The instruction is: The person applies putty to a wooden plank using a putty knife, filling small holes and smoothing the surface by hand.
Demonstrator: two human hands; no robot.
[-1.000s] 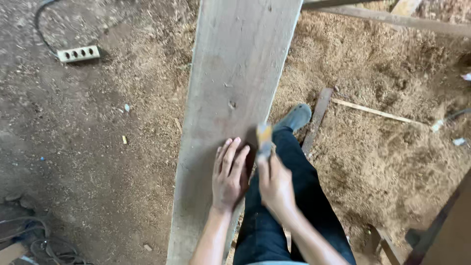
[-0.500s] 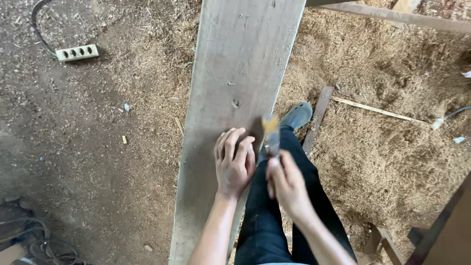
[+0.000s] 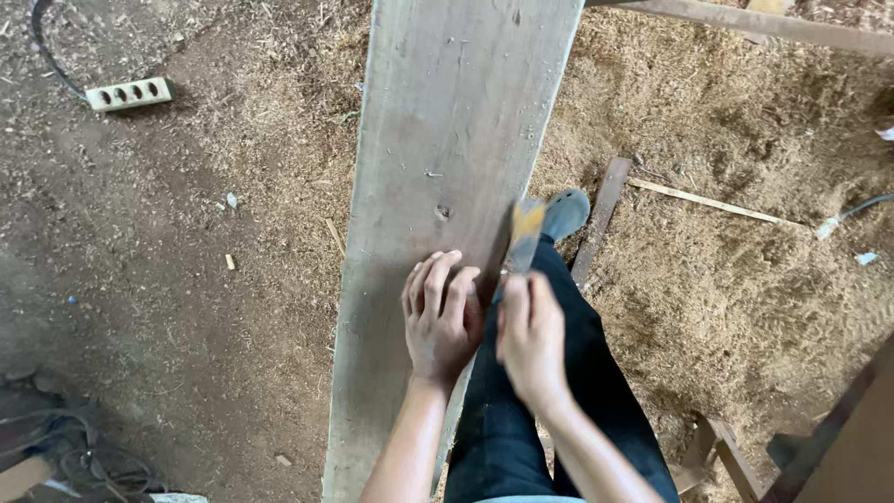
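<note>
A long grey wooden plank (image 3: 447, 140) runs away from me over a sawdust floor. My left hand (image 3: 440, 315) lies flat on the plank near its right edge, fingers together and pointing forward. My right hand (image 3: 531, 337) is closed round a small tool with a yellow and grey end (image 3: 524, 233), held at the plank's right edge; the tool is blurred. My leg in dark trousers (image 3: 549, 410) and a grey shoe (image 3: 564, 212) stand just right of the plank.
A white power strip (image 3: 128, 93) with a black cable lies at the far left. Thin wooden strips (image 3: 706, 201) and a dark board (image 3: 600, 220) lie in the sawdust to the right. Wooden frame parts (image 3: 838, 438) stand at the lower right; cables (image 3: 65, 456) at lower left.
Both hands have slid a little forward along the plank. The tool in my right hand has shifted slightly along the plank's right edge.
</note>
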